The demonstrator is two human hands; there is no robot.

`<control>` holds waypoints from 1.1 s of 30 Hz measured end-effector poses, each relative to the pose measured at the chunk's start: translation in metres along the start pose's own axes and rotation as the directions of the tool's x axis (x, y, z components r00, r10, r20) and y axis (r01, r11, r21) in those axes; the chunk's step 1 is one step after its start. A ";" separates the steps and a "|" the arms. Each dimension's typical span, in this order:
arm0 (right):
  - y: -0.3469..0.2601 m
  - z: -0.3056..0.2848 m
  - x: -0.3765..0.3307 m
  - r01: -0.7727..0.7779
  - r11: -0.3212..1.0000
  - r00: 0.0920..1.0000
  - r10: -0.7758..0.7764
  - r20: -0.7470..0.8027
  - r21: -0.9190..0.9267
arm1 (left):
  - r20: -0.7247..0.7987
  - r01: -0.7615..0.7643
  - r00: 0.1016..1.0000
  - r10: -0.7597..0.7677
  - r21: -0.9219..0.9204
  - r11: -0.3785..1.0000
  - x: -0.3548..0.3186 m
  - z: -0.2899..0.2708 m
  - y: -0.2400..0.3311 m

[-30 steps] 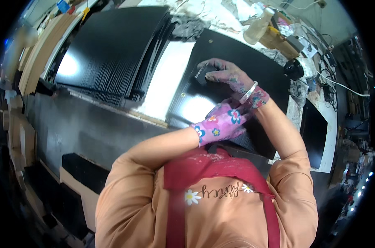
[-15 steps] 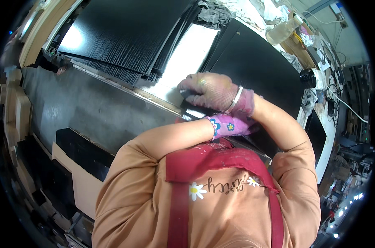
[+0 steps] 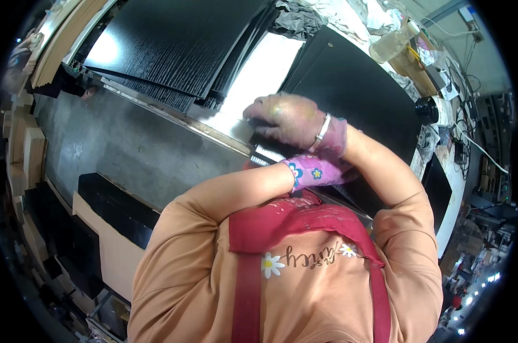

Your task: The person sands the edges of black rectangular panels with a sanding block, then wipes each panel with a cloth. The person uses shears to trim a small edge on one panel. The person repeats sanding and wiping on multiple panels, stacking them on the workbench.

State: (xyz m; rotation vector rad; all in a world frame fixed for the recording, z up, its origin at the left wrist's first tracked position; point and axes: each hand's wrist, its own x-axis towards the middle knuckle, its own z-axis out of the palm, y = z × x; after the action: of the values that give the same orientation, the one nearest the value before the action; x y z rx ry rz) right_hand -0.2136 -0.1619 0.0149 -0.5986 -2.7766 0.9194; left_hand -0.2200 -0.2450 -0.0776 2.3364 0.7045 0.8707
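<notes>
My right hand (image 3: 287, 121), in a stained pinkish-purple work glove with a pale band round the wrist, is over the near left edge of a black panel (image 3: 356, 86). Its fingers are curled, slightly smeared by motion; something dark shows under them, too hidden to name. Crossing beneath my right wrist is my left hand (image 3: 322, 171), in a purple glove with a flowered cuff. It lies low at the panel's near side, and its fingers are hidden. A striped bright reflection (image 3: 267, 154) shows on a dark surface just left of the gloves.
Stacked glossy black panels (image 3: 167, 46) lie on the left of the bench, with a bright white strip (image 3: 262, 68) between the stacks. Crumpled grey cloth (image 3: 298, 22), a clear plastic bottle (image 3: 390, 46) and cables line the far side. Another person's hand (image 3: 88, 92) shows at the left.
My right hand has shifted slightly up and left over the panel edge. My left hand has barely moved. At the far left edge, another person's arm has come into sight.
</notes>
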 end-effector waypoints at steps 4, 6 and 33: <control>0.016 -0.017 -0.002 -0.163 0.984 0.969 0.147 -0.198 -0.066 | 0.060 0.029 0.997 -0.041 0.180 0.983 0.015 -0.029 0.014; -0.010 -0.029 0.001 -0.500 0.843 0.858 0.513 -0.016 0.200 | 0.054 0.030 0.998 -0.039 0.163 0.986 0.015 -0.028 0.013; 0.068 -0.048 -0.014 -0.311 0.933 0.919 0.247 -0.307 -0.180 | 0.114 -0.137 0.986 0.120 0.154 0.979 0.032 -0.044 0.004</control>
State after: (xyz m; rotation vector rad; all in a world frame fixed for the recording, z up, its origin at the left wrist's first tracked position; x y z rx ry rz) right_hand -0.1660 -0.0925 0.0124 -1.0962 -2.5925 0.5104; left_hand -0.2287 -0.2141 -0.0332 2.5753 0.6059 0.7651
